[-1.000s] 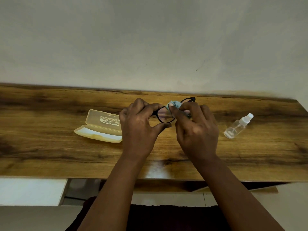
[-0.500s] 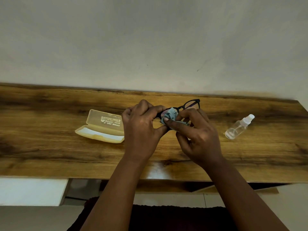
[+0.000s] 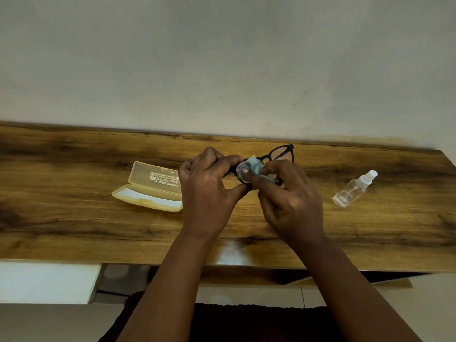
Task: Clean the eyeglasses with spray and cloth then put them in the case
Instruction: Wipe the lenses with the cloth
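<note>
Both hands are up over the table [image 3: 74, 218] holding the glasses [image 3: 281, 154]: left hand [image 3: 207, 191] pinches the frame by one lens, right hand [image 3: 291, 201] pinches the cloth [image 3: 254, 164] against that lens. Open case [image 3: 153, 188] sits just left of the left hand, spray bottle [image 3: 352, 188] lies off to the right.

Bare table [image 3: 74, 233] lies open at 9 o'clock and along the near edge. The open eyeglass case [image 3: 150, 191] blocks just beside the left hand [image 3: 207, 193]; the spray bottle [image 3: 352, 190] lies at 3 o'clock, with bare wood between it and the right hand [image 3: 293, 203].
</note>
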